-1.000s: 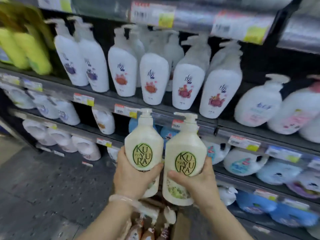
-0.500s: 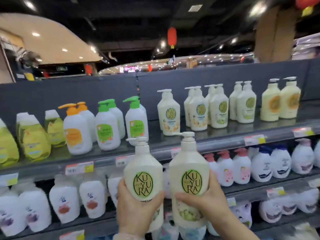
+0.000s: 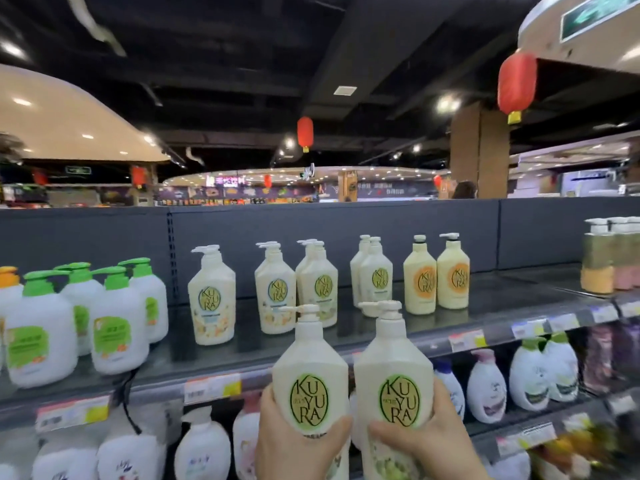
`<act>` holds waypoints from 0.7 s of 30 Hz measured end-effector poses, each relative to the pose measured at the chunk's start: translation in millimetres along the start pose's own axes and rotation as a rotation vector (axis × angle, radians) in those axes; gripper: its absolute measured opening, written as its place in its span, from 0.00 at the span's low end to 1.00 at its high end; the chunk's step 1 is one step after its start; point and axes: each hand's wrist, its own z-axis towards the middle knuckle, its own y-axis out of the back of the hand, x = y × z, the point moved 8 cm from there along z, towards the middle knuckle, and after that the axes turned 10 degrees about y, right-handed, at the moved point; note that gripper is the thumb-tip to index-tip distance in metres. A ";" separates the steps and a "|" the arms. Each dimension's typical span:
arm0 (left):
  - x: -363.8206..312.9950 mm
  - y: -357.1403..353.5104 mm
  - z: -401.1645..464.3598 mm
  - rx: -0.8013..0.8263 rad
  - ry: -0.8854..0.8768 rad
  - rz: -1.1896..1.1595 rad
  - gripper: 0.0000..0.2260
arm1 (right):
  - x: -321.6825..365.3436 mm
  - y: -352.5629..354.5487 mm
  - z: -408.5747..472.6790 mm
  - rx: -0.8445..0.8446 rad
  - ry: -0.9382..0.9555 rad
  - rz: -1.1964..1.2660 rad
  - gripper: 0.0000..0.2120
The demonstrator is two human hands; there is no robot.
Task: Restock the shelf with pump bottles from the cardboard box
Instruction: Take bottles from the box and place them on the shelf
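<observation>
While both bottles are carried upright in front of the top shelf (image 3: 381, 336), each sits low in its own hand: the left hand (image 3: 298, 448) wraps the lower body of the left pump bottle (image 3: 310, 379), thumb curled across the front just under the green oval label, and the right hand (image 3: 426, 441) grips the right pump bottle (image 3: 393, 379) the same way, thumb lying below its label and fingers round the far side. The two bottles stand just beside each other, near the shelf's front edge and below its surface level, not yet on it.

These look like full, large bottles, so they are probably heavy for a one-handed hold, with stiff plastic walls that will not give much under a squeeze. The smooth glossy surface could slip, especially if gripped over the label. The pump heads are the weak point; lifting by the nozzle risks twisting or dispensing, so a hold round the broad body seems the right one.

Matching green-label bottles (image 3: 375, 278) stand further back on the shelf, to the right of the blue-label bottles (image 3: 277, 292) and left of the orange-label bottles (image 3: 436, 275). Open shelf lies in front of that row. The cardboard box is out of view.
</observation>
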 end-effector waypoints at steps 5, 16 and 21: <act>-9.1 -48.3 -8.5 -0.033 -0.018 0.025 0.49 | -18.1 40.9 29.6 0.020 0.024 0.011 0.42; -42.5 -88.7 63.5 -0.046 -0.185 0.029 0.49 | -22.3 55.5 113.4 0.039 0.064 0.010 0.40; -70.2 -91.8 98.5 -0.079 -0.309 0.009 0.45 | -19.2 63.6 168.2 0.009 0.114 -0.013 0.38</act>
